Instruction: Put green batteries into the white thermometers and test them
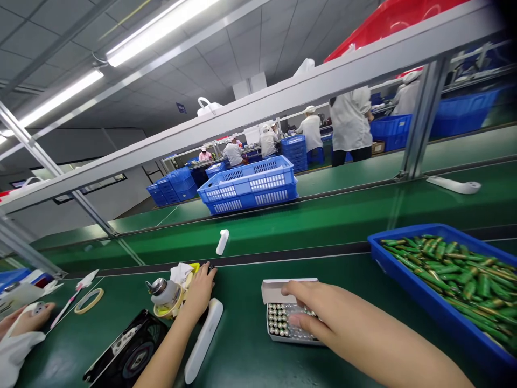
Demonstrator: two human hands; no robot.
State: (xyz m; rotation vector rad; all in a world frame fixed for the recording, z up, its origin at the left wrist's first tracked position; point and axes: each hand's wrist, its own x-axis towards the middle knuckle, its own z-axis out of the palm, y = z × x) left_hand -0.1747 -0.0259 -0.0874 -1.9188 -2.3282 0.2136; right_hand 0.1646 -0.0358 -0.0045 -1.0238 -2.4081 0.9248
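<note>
The right hand (311, 311) is open over a small box (288, 339), thumb and forefinger parted; the left hand (201, 284) reaches beside a yellow container (163, 311) near the tabletop's far edge, and whether it grips anything I cannot tell. The box sits by the near side of the tabletop, right of centre, lid (270, 293) raised. Silver-ended cells (277, 318) fill its left part; toward the right clear plastic shows, so it looks partly used, with plenty left, though the hand hides some. A white casing (204, 342) lies unheld between the hands, apparently not yet worked on.
</note>
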